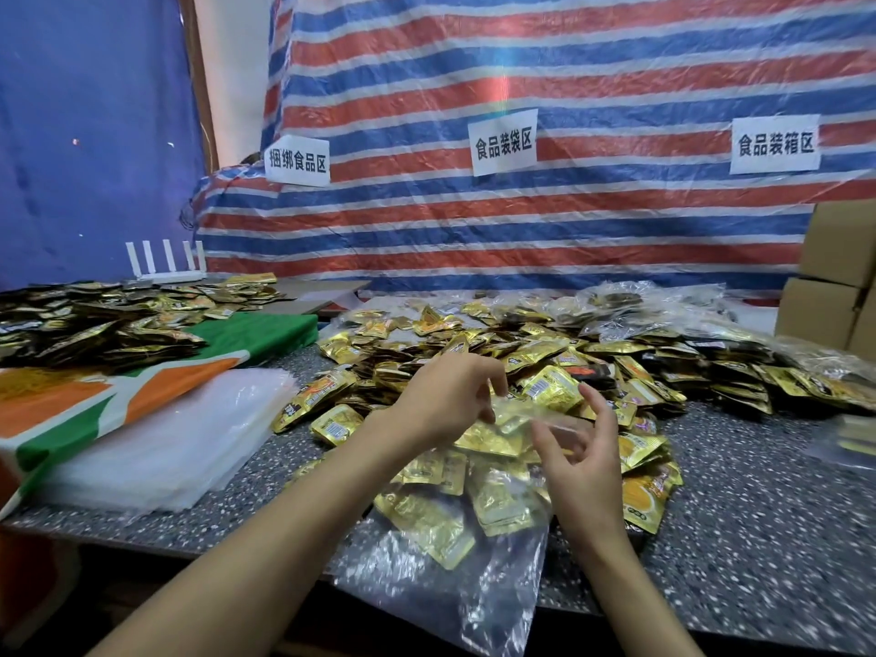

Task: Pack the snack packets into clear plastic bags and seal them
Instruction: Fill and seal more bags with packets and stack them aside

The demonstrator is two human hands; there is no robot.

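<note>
A clear plastic bag (pixel 455 580) lies on the speckled table (pixel 758 514) in front of me, its lower end hanging over the near edge. Several gold snack packets (pixel 497 505) sit inside it. My left hand (pixel 445 395) pinches the bag's open mouth on the left side with curled fingers. My right hand (pixel 585 467) holds the mouth's right side, thumb raised and fingers curled in; it is slightly blurred. Behind the hands spreads a big heap of loose gold packets (pixel 474 353).
A stack of empty clear bags (pixel 156 448) lies at left beside an orange, green and white cloth (pixel 71 410) bearing more packets (pixel 95 320). Filled bags (pixel 663 305) and cardboard boxes (pixel 834 286) are at the back right. A striped tarp with paper signs (pixel 503 142) hangs behind.
</note>
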